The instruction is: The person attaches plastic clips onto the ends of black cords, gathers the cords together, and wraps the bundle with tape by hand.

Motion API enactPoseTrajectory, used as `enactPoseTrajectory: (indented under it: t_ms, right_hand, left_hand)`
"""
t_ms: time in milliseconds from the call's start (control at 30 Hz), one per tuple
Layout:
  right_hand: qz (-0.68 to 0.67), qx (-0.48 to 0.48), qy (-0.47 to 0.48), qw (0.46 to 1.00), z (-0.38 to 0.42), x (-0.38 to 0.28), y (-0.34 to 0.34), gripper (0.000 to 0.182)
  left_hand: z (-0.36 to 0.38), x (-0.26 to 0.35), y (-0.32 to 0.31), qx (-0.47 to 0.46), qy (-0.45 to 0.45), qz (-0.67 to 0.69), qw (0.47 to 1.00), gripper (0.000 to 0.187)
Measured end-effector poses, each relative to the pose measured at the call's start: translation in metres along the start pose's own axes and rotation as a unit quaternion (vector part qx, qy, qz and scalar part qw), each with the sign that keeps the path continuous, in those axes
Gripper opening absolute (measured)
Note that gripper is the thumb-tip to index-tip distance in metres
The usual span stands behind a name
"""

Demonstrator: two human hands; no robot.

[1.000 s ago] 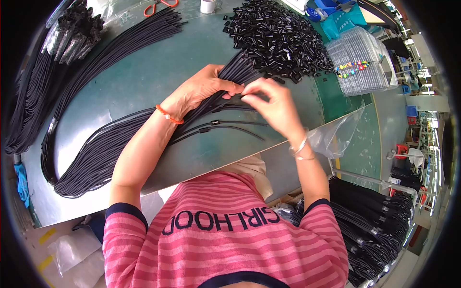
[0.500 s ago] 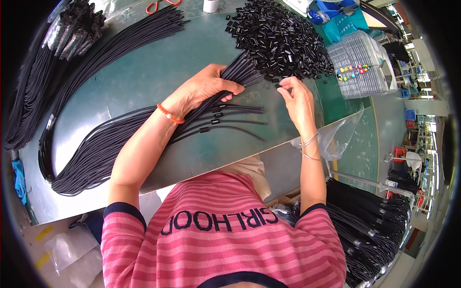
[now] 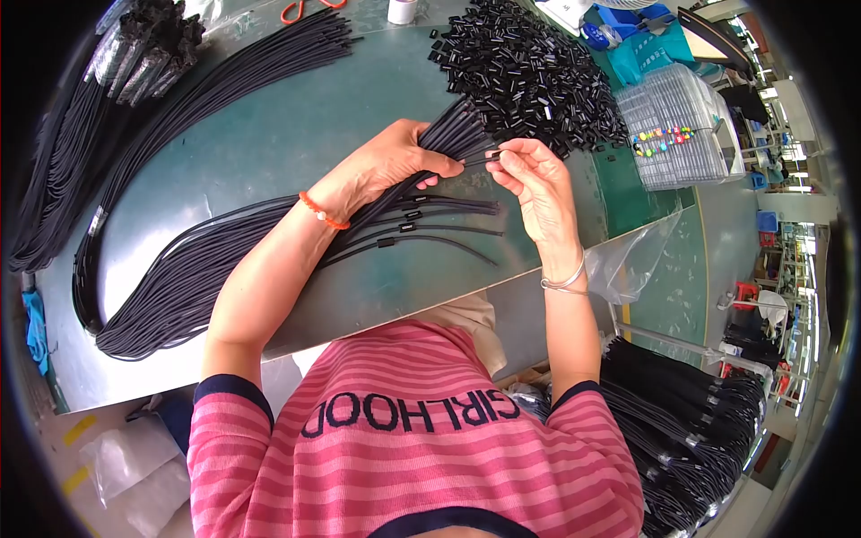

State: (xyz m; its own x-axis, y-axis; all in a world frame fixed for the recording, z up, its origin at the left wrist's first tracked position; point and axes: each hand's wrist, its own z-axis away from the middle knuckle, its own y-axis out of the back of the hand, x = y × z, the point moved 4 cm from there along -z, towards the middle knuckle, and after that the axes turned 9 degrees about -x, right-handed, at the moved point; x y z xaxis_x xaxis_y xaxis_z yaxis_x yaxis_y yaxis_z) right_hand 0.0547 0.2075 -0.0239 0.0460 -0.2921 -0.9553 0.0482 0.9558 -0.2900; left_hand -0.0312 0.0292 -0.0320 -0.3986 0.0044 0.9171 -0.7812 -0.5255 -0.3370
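Observation:
My left hand (image 3: 399, 154) is wrapped around a bundle of black cords (image 3: 456, 130), whose cut ends fan out past my thumb. One cord end sticks out from the bundle toward my right hand (image 3: 540, 186). Thumb and fingers there pinch a small black sleeve (image 3: 492, 157), right at the tip of that cord. Below my left hand, several loose cord ends lie on the table, some carrying a small black sleeve (image 3: 387, 242) with pale marking. The long cords (image 3: 179, 287) loop away to the left under my forearm.
A heap of small black sleeves (image 3: 529, 76) lies just beyond my hands. Another cord bundle (image 3: 242, 67) curves along the table's left side. Clear stacked boxes (image 3: 668, 134) stand at right, a white container (image 3: 402, 11) at the back. Black cords (image 3: 691, 430) hang below the table at lower right.
My right hand has moved left from the edge of the heap to a cord end beside my left hand, bringing the small sleeve. The left hand keeps its grip.

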Motion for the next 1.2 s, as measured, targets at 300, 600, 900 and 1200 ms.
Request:
enactPoseTrajectory:
  t_ms: [300, 600, 900, 1200]
  right_hand:
    - [0.006, 0.002, 0.006, 1.000, 0.003, -0.001, 0.003, 0.009]
    - [0.609, -0.062, 0.222, 0.759, 0.028, -0.014, -0.069, 0.008]
    - [0.709, 0.081, 0.169, 0.680, 0.006, -0.027, 0.007, 0.008]
    - [0.047, 0.036, -0.012, 0.998, 0.004, 0.003, 0.015, 0.018]
  left_hand:
    - [0.001, 0.000, 0.001, 0.021, 0.003, -0.029, 0.999, 0.014]
    - [0.002, 0.002, -0.002, -0.015, -0.009, -0.026, 1.000, 0.011]
    - [0.001, 0.003, -0.002, -0.020, 0.007, -0.001, 1.000, 0.013]
    - [0.002, 0.002, -0.003, -0.015, 0.002, -0.023, 1.000, 0.014]
